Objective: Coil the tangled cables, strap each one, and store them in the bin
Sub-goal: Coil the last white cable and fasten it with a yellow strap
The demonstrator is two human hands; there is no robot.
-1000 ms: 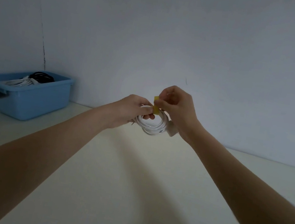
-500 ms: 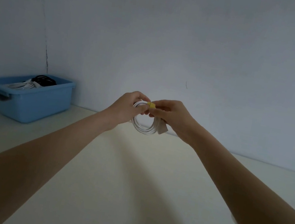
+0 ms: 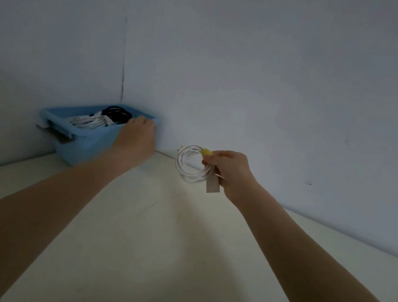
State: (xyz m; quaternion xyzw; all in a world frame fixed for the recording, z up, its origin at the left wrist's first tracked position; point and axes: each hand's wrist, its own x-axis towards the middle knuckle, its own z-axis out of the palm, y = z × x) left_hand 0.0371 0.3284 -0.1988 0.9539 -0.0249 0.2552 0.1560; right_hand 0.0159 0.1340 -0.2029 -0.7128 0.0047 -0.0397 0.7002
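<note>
Head-cam view, dim light, looking down at a pale cream desk (image 3: pixel 172 266) set against a plain grey-white wall (image 3: pixel 286 73). No brand, label or readable writing anywhere.

Two bare forearms reach fwd from the near edge. The right hand (image 3: pixel 231 173), centre-right & held above the desk, has a clenched grip on a white cable coil (image 3: pixel 185 164): thin, smooth, round-section cord wound into several loose loops forming a ring. Fingers curl round the right side of the ring. A small bright-yellow strap (image 3: pixel 205 151) wraps the top of the coil, just beside the thumb & index tips. A flat, beige rectangular tab (image 3: pixel 212 185) hangs below the fingers; what it's made of can't be told.

The left hand (image 3: pixel 137 137) is at the far left, on the right end of a light-blue plastic bin (image 3: pixel 82 141). Fingers bend over the bin's far-right rim, touching it; whether they truly grasp the rim can't be told.

The bin is rectangular w/ a rolled lip & a grey handle (image 3: pixel 53 133) on its left end. It sits in the far-left corner, touching the wall. Inside: a black coiled cable (image 3: pixel 116 113) toward the far side & a white cable bundle (image 3: pixel 88 121) nearer the left.

The white coil is well apart from the bin, to its right.
</note>
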